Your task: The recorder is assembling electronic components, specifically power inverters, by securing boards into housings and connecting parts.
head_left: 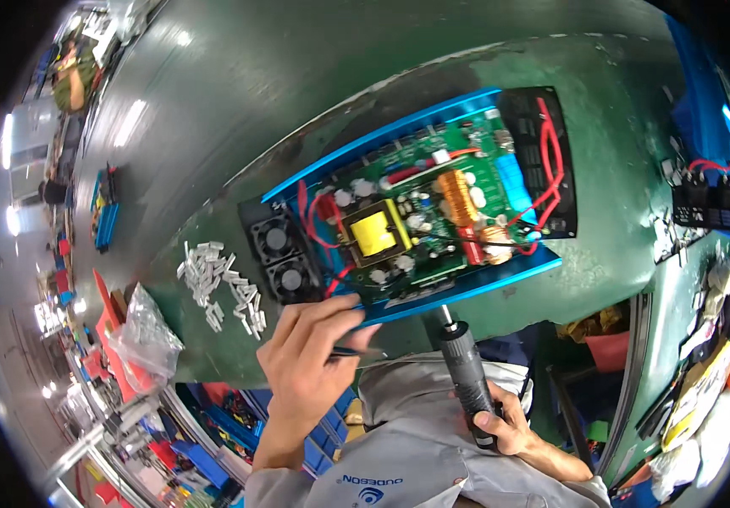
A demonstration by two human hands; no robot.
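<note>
The driver is gripped at its rear end by the right hand, its tip directed at the near wall of the case, presumably keeping fingers clear. The left hand is curled at the case's near-left corner, probably for steadying; whether anything is pinched cannot be told. The case is laid on the table, its board exposed upward. Small pieces are heaped left of the case.

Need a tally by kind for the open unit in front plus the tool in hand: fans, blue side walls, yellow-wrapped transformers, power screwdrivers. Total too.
Fans: 2
Blue side walls: 2
Yellow-wrapped transformer: 1
Power screwdriver: 1
Total: 6
</note>
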